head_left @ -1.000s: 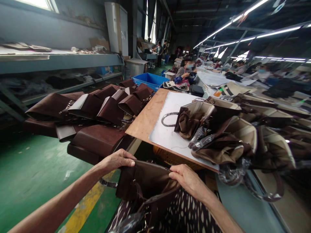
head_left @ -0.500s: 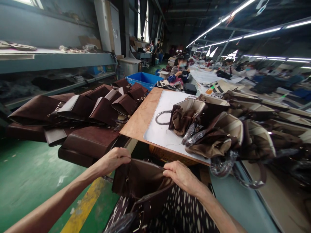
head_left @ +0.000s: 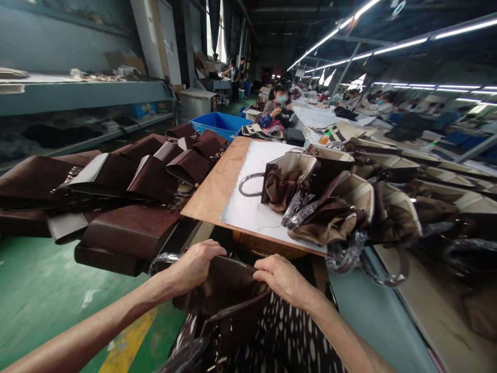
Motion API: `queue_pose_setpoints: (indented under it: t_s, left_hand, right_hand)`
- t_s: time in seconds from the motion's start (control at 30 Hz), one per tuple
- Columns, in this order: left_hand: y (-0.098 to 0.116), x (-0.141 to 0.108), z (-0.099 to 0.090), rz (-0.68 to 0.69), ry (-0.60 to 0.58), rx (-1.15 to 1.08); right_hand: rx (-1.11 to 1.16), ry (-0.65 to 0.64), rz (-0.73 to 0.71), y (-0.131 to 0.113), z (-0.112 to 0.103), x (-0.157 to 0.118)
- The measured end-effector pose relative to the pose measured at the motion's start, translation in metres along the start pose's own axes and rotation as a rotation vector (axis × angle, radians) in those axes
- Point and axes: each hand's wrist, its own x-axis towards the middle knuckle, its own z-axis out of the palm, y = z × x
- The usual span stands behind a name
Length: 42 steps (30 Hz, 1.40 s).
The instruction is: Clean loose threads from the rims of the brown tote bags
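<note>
A dark brown handbag (head_left: 236, 316) rests on my lap with its mouth gaping toward me, its brown lining showing inside. My left hand (head_left: 200, 263) pinches the far rim near its left end. At the right end of the same rim, my right hand (head_left: 277, 274) grips the edge between thumb and fingers. A plastic-wrapped handle (head_left: 163, 260) sticks out beyond my left hand. Metal fittings show on the near side of the bag, and another wrapped handle lies at the bottom, partly out of frame.
Finished-looking brown bags (head_left: 128, 233) are piled at the left. Ahead stands a wooden board (head_left: 209, 189) bearing a white sheet (head_left: 236, 207) and several bags with linings pulled out (head_left: 285, 181). Behind it are a blue bin (head_left: 221, 123) and a seated person (head_left: 276, 109).
My left hand has slid a little to the right along the rim, closer to my right hand. The wrapped handle now shows more beside it. The view has turned slightly right.
</note>
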Motion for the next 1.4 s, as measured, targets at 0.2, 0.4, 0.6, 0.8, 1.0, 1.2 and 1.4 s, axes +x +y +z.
queue_pose_setpoints:
  t_s: [0.2, 0.4, 0.6, 0.8, 1.0, 1.2, 1.4]
  left_hand:
    - [0.003, 0.0, 0.003, 0.068, -0.06, 0.141]
    - [0.006, 0.011, 0.014, 0.072, -0.088, 0.336]
    - [0.005, 0.017, 0.018, 0.168, -0.072, 0.302]
    - [0.008, 0.023, 0.025, 0.16, -0.033, 0.233]
    - [0.014, 0.03, 0.02, -0.063, -0.051, 0.027]
    - [0.017, 0.039, 0.013, -0.244, -0.185, -0.08]
    - [0.019, 0.035, 0.013, -0.174, -0.163, -0.122]
  right_hand:
    - [-0.027, 0.004, -0.01, 0.001, -0.001, 0.002]
    - [0.006, 0.011, -0.006, 0.001, -0.001, 0.0]
    - [-0.005, 0.016, 0.006, 0.002, -0.001, 0.001]
    - [0.001, 0.025, 0.008, 0.004, 0.0, 0.001]
    - [0.017, 0.048, -0.002, 0.006, 0.003, 0.004]
    - [0.017, 0.05, 0.008, 0.005, 0.001, 0.002]
    - [-0.011, 0.054, 0.006, 0.007, 0.003, 0.0]
